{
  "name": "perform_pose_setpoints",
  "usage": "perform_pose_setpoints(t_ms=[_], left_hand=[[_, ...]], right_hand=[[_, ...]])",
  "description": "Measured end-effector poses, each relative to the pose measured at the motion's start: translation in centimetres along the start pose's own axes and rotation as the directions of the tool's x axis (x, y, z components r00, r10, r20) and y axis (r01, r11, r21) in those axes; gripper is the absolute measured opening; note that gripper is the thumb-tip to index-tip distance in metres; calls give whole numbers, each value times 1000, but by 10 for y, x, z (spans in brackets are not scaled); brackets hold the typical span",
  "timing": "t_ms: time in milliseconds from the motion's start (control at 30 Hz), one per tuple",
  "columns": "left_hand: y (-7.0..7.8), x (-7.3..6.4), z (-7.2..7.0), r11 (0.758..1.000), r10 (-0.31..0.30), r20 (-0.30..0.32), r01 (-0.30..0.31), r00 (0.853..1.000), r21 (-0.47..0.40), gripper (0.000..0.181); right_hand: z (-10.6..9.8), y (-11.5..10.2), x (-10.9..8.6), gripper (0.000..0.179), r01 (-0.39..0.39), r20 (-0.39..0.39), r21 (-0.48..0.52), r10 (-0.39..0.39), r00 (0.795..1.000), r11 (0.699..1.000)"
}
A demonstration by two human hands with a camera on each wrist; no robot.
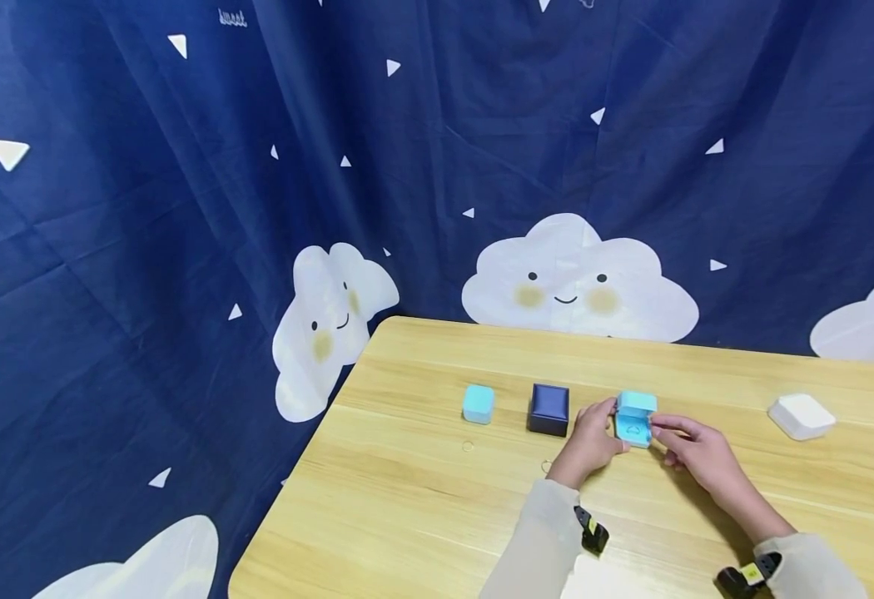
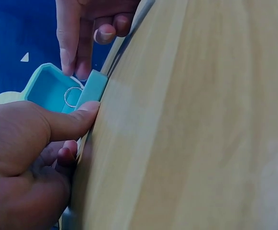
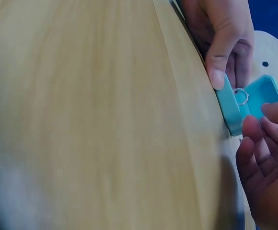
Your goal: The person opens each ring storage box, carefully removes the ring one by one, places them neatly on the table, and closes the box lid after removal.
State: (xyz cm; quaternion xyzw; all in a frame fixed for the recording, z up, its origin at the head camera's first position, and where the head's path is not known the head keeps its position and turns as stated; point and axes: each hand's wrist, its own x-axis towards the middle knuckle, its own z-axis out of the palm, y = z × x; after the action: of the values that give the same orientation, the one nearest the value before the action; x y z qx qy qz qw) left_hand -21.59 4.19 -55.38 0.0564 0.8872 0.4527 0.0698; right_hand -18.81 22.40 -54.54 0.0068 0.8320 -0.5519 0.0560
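Turquoise ring box [image 1: 637, 406] — left hand [image 1: 593, 439] gripping it, right hand [image 1: 697, 453] — grip unclear, curtain [image 1: 519, 166] lettered "sweet"

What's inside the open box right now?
A ring juts up from inside the open box. The ring's lowest part is hidden by the base, and whatever lies beneath it is covered, so I can't tell.

Across table [image 1: 407, 507], L to R: 1st box [image 1: 479, 403], 2nd box [image 1: 550, 409], L hand [image 1: 591, 439], 3rd box [image 1: 637, 403] w/ ring A [image 1: 634, 430] in it, R hand [image 1: 699, 453], 4th box [image 1: 801, 416]; ring B [image 1: 468, 447], ring C [image 1: 546, 467] nr-side of 1st, 2nd resp.
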Motion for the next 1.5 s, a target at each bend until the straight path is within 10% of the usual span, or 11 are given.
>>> perform_pose_setpoints(t_ms=[1500], left_hand=[[-2,1,1,999,27,11,-27,1000,16,72]], right_hand=[[17,-2,12,27,-7,-13,0,7,1000,1000]])
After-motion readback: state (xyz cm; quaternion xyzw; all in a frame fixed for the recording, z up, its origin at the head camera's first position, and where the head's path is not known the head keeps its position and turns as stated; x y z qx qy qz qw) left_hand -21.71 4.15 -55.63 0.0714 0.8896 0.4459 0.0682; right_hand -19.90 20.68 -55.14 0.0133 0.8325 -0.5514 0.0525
